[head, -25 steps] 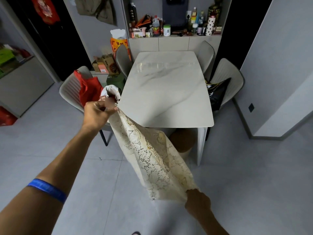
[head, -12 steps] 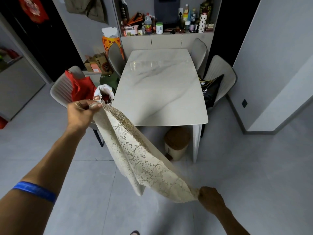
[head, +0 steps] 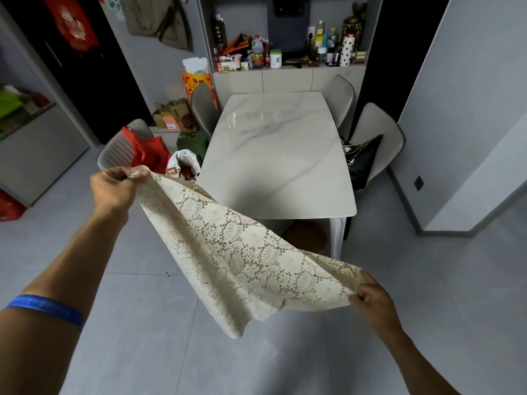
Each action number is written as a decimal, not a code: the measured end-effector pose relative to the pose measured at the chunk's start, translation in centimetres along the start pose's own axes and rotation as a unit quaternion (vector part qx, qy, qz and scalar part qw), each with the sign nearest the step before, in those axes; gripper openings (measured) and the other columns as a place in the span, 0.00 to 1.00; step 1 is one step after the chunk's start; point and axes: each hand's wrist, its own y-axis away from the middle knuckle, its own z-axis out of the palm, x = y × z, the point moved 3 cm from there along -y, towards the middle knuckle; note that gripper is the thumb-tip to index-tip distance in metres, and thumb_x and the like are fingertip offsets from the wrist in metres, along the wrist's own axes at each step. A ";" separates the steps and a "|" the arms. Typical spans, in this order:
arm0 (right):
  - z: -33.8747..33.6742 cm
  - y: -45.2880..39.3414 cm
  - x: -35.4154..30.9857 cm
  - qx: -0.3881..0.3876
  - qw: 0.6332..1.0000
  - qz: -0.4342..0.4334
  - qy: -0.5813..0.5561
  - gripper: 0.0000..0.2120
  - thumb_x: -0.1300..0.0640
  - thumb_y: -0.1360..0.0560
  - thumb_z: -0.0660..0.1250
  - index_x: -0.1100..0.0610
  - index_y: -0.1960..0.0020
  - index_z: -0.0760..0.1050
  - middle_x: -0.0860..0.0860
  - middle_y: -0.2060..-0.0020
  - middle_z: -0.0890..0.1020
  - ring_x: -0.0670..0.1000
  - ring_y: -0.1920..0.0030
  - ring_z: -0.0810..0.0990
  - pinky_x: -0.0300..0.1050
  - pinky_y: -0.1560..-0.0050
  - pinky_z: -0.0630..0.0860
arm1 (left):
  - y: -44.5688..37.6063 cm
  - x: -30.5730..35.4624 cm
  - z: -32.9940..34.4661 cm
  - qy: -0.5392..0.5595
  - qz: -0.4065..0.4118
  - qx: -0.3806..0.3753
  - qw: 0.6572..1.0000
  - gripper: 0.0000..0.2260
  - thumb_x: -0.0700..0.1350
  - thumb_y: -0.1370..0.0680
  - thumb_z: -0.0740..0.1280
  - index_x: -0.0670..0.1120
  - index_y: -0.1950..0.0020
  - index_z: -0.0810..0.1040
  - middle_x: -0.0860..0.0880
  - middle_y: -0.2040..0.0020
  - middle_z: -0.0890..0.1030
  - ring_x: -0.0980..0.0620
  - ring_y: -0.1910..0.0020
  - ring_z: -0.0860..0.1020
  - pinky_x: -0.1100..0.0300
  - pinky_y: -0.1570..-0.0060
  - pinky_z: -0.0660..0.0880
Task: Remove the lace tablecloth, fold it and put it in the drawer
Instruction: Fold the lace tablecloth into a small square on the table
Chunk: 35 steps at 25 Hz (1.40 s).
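Head view. The left hand [head: 114, 189] was closed in a pinch grip on one end of the lace tablecloth [head: 242, 252]; thumb and fingers were pressed together over the bunched edge, with no gap visible between them. The left arm was extended forward and carried a blue wristband [head: 45, 307] on the forearm. The right hand [head: 373, 302] was closed on the opposite end of the tablecloth, fingers curled around the gathered edge, nearer to the camera and lower in the scene than the left hand.

The tablecloth was off the marble table [head: 279, 155] and hung in the air between the two hands, in front of the table's near left corner. It appeared doubled over in layers, and one loose corner drooped below the span toward the grey floor [head: 171, 352].

Grey chairs stood on both sides of the table. The near left chair [head: 119, 149] carried a red bag [head: 147, 152]; the near right chair [head: 379, 132] carried a black bag [head: 363, 161]. The far shelf [head: 288, 71] held bottles and jars.
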 end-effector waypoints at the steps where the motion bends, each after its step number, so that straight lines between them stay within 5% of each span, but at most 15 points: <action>1: -0.1 -0.4 0.0 -0.003 1.000 0.006 -0.013 0.18 0.64 0.31 0.73 0.54 0.73 0.67 0.54 0.44 0.83 0.52 0.56 0.80 0.45 0.60 0.75 | -0.2 -0.4 -0.3 -0.001 -0.013 0.012 1.000 0.07 0.41 0.29 0.76 0.49 0.65 0.82 0.51 0.64 0.84 0.54 0.63 0.80 0.60 0.56 0.80; 3: -0.3 -0.8 -1.0 -0.037 0.999 0.002 0.030 0.15 0.61 0.29 0.70 0.52 0.70 0.69 0.51 0.67 0.81 0.52 0.68 0.78 0.42 0.71 0.70 | -0.3 -1.1 -0.9 -0.011 -0.035 0.023 0.999 0.06 0.41 0.29 0.76 0.43 0.63 0.81 0.43 0.58 0.81 0.48 0.59 0.78 0.55 0.54 0.77; 4: -0.5 -0.8 -1.4 -0.053 0.994 -0.010 0.098 0.09 0.59 0.27 0.69 0.53 0.65 0.74 0.48 0.69 0.80 0.49 0.70 0.78 0.40 0.74 0.68 | -0.3 -1.4 -1.1 -0.017 -0.041 0.023 0.999 0.06 0.40 0.28 0.76 0.40 0.60 0.81 0.42 0.58 0.79 0.48 0.59 0.77 0.53 0.54 0.77; 5: -0.8 -0.9 -1.7 -0.068 0.982 -0.022 0.173 0.03 0.56 0.25 0.67 0.54 0.57 0.77 0.47 0.65 0.81 0.47 0.67 0.79 0.36 0.73 0.69 | -0.2 -1.5 -1.3 -0.020 -0.044 0.022 0.999 0.08 0.40 0.28 0.76 0.37 0.56 0.81 0.42 0.58 0.79 0.48 0.59 0.76 0.53 0.54 0.76; 8: -0.5 -0.1 -0.1 -0.185 0.915 0.023 0.359 0.18 0.47 0.24 0.62 0.48 0.35 0.69 0.49 0.44 0.81 0.51 0.45 0.79 0.42 0.51 0.76 | 0.0 -0.9 -1.6 -0.017 -0.029 0.018 0.999 0.07 0.40 0.28 0.76 0.39 0.53 0.83 0.45 0.61 0.81 0.48 0.59 0.78 0.55 0.54 0.77; 10: 0.7 1.2 1.0 -0.262 0.885 0.083 0.377 0.22 0.47 0.25 0.60 0.43 0.31 0.66 0.46 0.36 0.77 0.53 0.36 0.71 0.47 0.40 0.71 | 0.2 0.1 -1.2 -0.024 0.004 -0.020 1.000 0.04 0.39 0.27 0.75 0.43 0.54 0.84 0.51 0.65 0.83 0.50 0.61 0.81 0.63 0.59 0.80; 13: 3.4 3.1 1.7 -0.295 0.886 0.155 0.323 0.21 0.45 0.26 0.61 0.42 0.33 0.66 0.43 0.35 0.74 0.51 0.33 0.69 0.50 0.35 0.68 | 0.6 1.6 -0.7 -0.045 0.060 -0.071 0.995 0.07 0.36 0.28 0.74 0.48 0.61 0.83 0.59 0.71 0.83 0.60 0.69 0.80 0.71 0.66 0.78; 20: 2.7 2.8 2.4 -0.092 0.950 0.164 0.248 0.06 0.50 0.23 0.59 0.50 0.49 0.69 0.49 0.51 0.83 0.53 0.50 0.82 0.44 0.53 0.72 | -0.7 2.7 -2.2 -0.077 0.094 -0.119 0.985 0.10 0.39 0.29 0.76 0.54 0.65 0.86 0.60 0.68 0.84 0.60 0.70 0.79 0.68 0.65 0.79; 24: 0.0 -0.3 2.5 -0.034 0.968 0.188 0.161 0.14 0.55 0.22 0.64 0.55 0.38 0.72 0.58 0.44 0.82 0.59 0.46 0.81 0.46 0.52 0.75 | -0.4 1.3 -2.3 -0.081 0.076 -0.122 0.986 0.12 0.37 0.27 0.74 0.56 0.56 0.83 0.55 0.57 0.84 0.57 0.61 0.80 0.64 0.56 0.81; 26: -1.6 -2.0 2.2 -0.022 0.971 0.167 0.171 0.13 0.55 0.23 0.66 0.59 0.42 0.79 0.63 0.46 0.81 0.60 0.48 0.81 0.46 0.53 0.74 | -0.3 0.4 -2.6 -0.089 0.066 -0.139 0.984 0.17 0.35 0.27 0.73 0.56 0.47 0.80 0.50 0.51 0.81 0.54 0.56 0.79 0.73 0.59 0.78; 29: -4.6 -4.3 1.2 0.011 0.980 0.107 0.168 0.11 0.55 0.26 0.71 0.64 0.54 0.83 0.64 0.52 0.80 0.61 0.53 0.80 0.48 0.53 0.76 | -0.2 -2.0 -3.7 -0.187 0.063 -0.143 0.970 0.05 0.37 0.26 0.73 0.47 0.55 0.82 0.51 0.63 0.82 0.52 0.64 0.79 0.77 0.72 0.72; 31: -6.4 -5.4 0.5 0.048 0.991 0.108 0.068 0.08 0.59 0.27 0.73 0.65 0.59 0.82 0.62 0.58 0.80 0.59 0.59 0.79 0.49 0.57 0.75 | -0.1 -4.1 -4.9 -0.256 0.061 -0.132 0.956 0.03 0.38 0.26 0.73 0.43 0.60 0.82 0.49 0.69 0.81 0.51 0.71 0.75 0.70 0.77 0.71; 35: -7.5 -7.7 -1.6 0.077 0.987 0.098 -0.098 0.09 0.62 0.28 0.73 0.60 0.65 0.77 0.58 0.68 0.79 0.53 0.67 0.74 0.39 0.72 0.69 | 0.8 -8.3 -6.1 -0.323 0.024 -0.114 0.939 0.07 0.40 0.24 0.71 0.47 0.62 0.79 0.40 0.63 0.81 0.42 0.66 0.76 0.53 0.64 0.75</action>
